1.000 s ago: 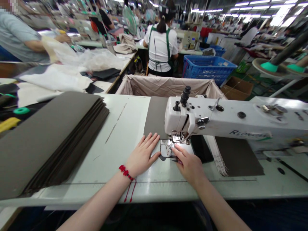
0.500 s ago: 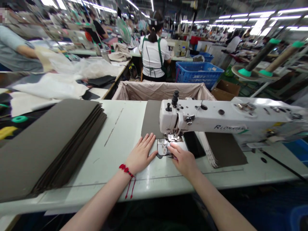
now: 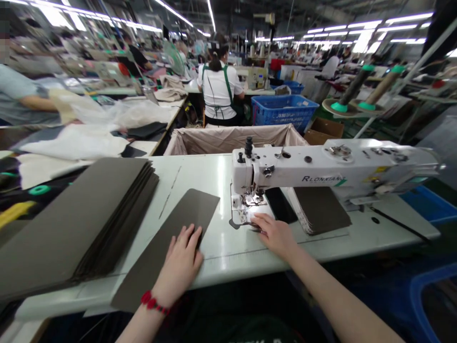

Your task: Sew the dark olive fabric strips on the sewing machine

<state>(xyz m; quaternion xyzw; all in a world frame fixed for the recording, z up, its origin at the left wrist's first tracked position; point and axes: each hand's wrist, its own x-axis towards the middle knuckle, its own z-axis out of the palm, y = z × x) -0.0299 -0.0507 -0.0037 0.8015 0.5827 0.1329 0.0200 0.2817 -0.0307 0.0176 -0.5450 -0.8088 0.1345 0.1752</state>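
Observation:
My left hand, with a red cord bracelet at the wrist, lies flat with fingers stretched on a single grey-brown panel. The panel rests slanted on the pale green table, its near end over the front edge. My right hand is at the front of the metal bed plate of the white sewing machine. Its fingers are bent together; what they hold, if anything, is hidden. Left of the panel lies a thick stack of similar grey-brown panels.
Right of the needle lie a black flat rectangle and a small pile of dark pieces with pale edges. Behind the table hangs a cloth-lined bin. A blue crate and a seated person are farther back.
The panel has come from behind the machine head to the left and nearer, turning slantwise under my left hand. My right hand stays by the bed plate. The view has shifted slightly.

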